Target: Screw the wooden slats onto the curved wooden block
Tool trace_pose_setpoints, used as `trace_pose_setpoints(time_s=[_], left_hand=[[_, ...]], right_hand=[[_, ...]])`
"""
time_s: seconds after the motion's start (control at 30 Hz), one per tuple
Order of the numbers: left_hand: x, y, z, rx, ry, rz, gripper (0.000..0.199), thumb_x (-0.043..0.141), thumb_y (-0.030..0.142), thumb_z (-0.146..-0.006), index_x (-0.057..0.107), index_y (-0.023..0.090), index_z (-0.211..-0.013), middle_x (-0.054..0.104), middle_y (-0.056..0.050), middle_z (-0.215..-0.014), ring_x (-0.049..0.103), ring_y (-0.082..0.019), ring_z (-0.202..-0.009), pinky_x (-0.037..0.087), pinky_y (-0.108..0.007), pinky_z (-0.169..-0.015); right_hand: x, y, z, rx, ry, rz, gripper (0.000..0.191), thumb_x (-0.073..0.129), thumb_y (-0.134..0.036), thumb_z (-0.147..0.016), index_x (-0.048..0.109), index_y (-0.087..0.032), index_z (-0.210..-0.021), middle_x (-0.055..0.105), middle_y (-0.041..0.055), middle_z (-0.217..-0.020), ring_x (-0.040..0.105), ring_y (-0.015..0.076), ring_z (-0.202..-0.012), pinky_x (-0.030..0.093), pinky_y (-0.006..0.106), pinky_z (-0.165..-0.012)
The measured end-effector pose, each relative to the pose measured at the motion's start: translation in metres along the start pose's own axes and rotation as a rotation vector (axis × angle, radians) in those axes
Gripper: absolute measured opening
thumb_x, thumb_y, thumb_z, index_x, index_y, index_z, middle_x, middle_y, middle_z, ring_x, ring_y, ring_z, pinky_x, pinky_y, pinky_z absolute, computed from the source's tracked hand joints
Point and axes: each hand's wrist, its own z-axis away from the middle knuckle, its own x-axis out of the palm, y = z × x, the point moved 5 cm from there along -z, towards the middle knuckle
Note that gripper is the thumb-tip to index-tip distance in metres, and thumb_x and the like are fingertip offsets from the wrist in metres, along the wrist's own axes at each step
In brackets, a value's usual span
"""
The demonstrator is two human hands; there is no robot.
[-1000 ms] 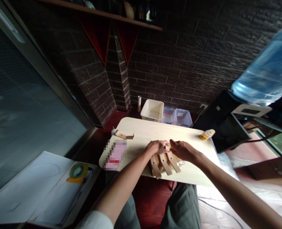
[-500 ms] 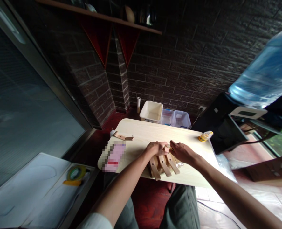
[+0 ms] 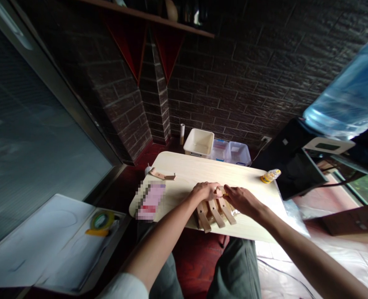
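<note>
My left hand is closed round the far end of a light wooden piece. Against that same end my right hand is closed, fingers pinched; a small yellowish bit shows there, too small to name. Below both hands, three curved wooden slats with dark holes lie side by side toward me: a left slat, a middle slat and a right slat. How they join under my hands is hidden. A separate bent wooden piece lies at the table's far left.
The pale table also carries a blurred-out pink item and a yellow-capped clear bottle. Behind it stand a cream bin and clear plastic boxes. A water dispenser jug rises at the right. Tape lies at left.
The view has shifted slightly. Both hands stay at the same wooden piece, with the right hand's fingers turned a little.
</note>
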Motion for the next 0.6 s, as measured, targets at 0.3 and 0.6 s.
trace_pose_setpoints(time_s=[0.3, 0.6], left_hand=[[-0.001, 0.0, 0.003, 0.003, 0.035, -0.039, 0.062, 0.057, 0.069, -0.074, 0.049, 0.044, -0.131, 0.067, 0.001, -0.119, 0.064, -0.025, -0.103, 0.05, -0.032, -0.085], [0.0, 0.001, 0.001, 0.002, 0.036, -0.021, 0.06, 0.053, 0.071, -0.075, 0.05, 0.044, -0.129, 0.066, 0.001, -0.122, 0.064, -0.025, -0.104, 0.049, -0.034, -0.086]], right_hand=[[0.017, 0.009, -0.004, 0.016, 0.027, 0.007, 0.029, 0.047, -0.029, -0.095, 0.047, -0.012, -0.119, 0.069, 0.0087, -0.081, 0.065, 0.0186, -0.067, 0.035, 0.026, -0.054], [0.007, -0.005, 0.002, -0.068, 0.04, 0.017, 0.028, 0.041, -0.014, -0.095, 0.053, -0.017, -0.119, 0.069, 0.0079, -0.095, 0.066, 0.0184, -0.081, 0.042, 0.026, -0.064]])
